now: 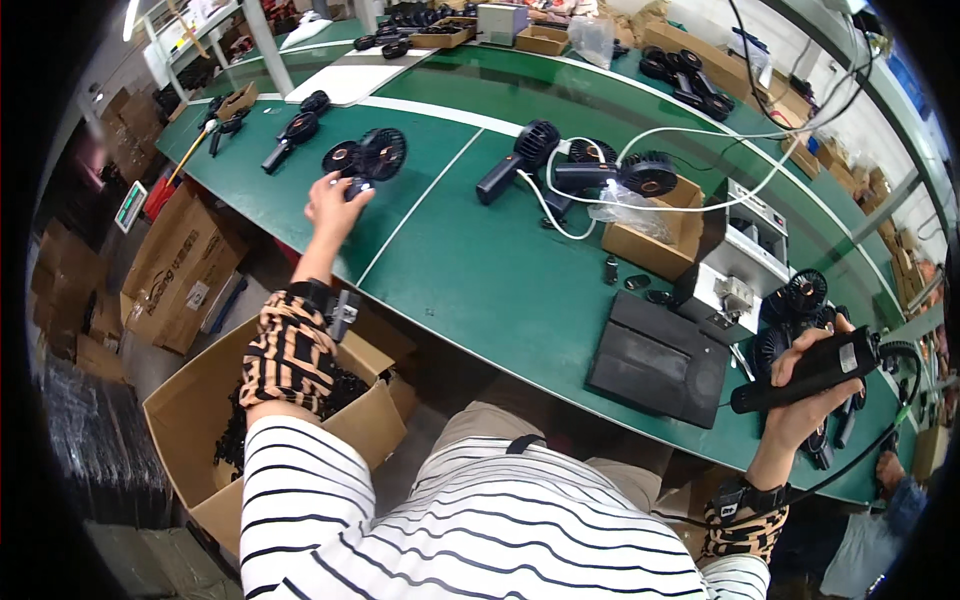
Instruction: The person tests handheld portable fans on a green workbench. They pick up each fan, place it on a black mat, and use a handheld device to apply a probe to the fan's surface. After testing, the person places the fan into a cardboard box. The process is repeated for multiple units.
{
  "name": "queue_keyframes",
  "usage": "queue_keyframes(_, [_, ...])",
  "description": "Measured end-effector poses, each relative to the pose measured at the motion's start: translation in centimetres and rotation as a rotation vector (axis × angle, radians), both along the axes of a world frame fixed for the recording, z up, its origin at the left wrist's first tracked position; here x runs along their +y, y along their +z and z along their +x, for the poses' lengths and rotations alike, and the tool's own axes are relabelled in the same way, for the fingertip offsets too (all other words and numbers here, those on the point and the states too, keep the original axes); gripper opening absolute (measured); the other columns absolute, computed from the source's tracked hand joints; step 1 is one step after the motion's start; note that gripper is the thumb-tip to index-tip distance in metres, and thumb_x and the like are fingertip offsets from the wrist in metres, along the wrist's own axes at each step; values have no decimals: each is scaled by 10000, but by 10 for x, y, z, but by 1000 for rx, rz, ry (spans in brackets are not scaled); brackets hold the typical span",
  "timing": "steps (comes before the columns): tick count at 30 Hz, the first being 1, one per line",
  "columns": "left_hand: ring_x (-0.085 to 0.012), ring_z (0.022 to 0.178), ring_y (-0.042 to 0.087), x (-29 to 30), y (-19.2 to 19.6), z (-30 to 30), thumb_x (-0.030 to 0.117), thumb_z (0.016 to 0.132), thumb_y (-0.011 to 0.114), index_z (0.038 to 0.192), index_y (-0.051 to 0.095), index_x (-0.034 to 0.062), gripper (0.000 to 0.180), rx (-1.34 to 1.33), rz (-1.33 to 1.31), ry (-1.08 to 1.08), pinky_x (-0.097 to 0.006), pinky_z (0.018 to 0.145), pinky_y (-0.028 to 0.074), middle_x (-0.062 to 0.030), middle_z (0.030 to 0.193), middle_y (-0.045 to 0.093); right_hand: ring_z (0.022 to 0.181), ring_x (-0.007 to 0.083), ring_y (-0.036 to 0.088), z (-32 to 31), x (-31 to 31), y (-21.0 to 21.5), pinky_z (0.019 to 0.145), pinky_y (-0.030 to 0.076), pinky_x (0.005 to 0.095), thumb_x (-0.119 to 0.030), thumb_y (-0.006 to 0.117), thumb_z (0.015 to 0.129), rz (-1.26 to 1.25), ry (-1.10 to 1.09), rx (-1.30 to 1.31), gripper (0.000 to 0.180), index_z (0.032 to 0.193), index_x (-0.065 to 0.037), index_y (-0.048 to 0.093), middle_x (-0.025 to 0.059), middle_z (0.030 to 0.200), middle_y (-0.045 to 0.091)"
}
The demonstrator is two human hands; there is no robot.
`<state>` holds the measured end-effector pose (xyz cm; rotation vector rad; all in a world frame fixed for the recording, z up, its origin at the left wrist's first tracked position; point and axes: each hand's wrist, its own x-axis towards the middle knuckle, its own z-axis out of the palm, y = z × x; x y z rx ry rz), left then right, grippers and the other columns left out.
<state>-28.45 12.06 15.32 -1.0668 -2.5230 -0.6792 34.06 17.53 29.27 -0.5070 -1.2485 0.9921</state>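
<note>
My left hand (335,208) is closed around the handle of a black handheld fan (382,153), low over the green table. Another dark fan head (340,158) lies right beside it, partly hidden. On the right, my right hand (803,388) grips a black cylindrical electric screwdriver (815,370), its cable leaving the far right end. Beneath and behind that hand lie several black fans (803,292). Left of the screwdriver, a flat black pad (658,358) rests on the table, with a grey metal device (735,270) behind it.
Fans wired with white cables (600,178) lie mid-table next to an open cardboard box (655,235). More fans (297,130) sit at the left. A large carton (200,440) with black parts stands below my left arm. Another person's hand (889,470) shows at the right edge.
</note>
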Motion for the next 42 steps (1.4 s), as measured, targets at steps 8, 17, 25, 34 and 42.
queue_keyframes(8, [-297, 1387, 313, 0, 4, -58, 311, 794, 746, 1422, 401, 250, 719, 454, 10, 83, -591, 1030, 312, -78, 1510, 338, 514, 133, 513, 31, 16, 21, 450, 429, 254, -740, 370, 876, 71, -51, -120, 862, 1373, -36, 350, 116, 887, 562])
queue_keyframes(17, [-301, 924, 637, 42, 117, 433, 218, 872, 630, 1077, 642, 97, 239, -65, -186, -1747, -416, 791, 507, -101, 993, 640, 538, 117, 524, 78, 30, 49, 469, 439, 246, -729, 316, 900, 142, -222, -275, 866, 1366, 1, 337, 117, 893, 555])
queue_keyframes(25, [-201, 944, 583, 93, 43, 629, 110, 805, 571, 1091, 587, 72, 290, 429, -51, -1906, -332, 782, 449, -54, 1004, 557, 525, 124, 535, 106, 17, 51, 471, 431, 236, -724, 381, 888, 128, -260, -272, 872, 1348, 17, 382, 128, 862, 586])
queue_keyframes(34, [-217, 904, 572, 91, 86, 599, 123, 770, 629, 1098, 546, 52, 345, 455, 20, -2005, -328, 741, 461, -66, 987, 526, 537, 104, 522, 135, 3, 49, 479, 437, 230, -714, 343, 908, 115, -271, -327, 857, 1374, 5, 332, 107, 889, 561])
queue_keyframes(42, [-214, 961, 592, 41, 108, 446, 85, 673, 817, 1034, 503, 47, 480, -685, 237, -1503, -310, 873, 465, -101, 1044, 561, 535, 95, 524, 114, 14, 46, 477, 422, 210, -704, 330, 918, 98, -259, -283, 875, 1396, 29, 351, 111, 883, 589])
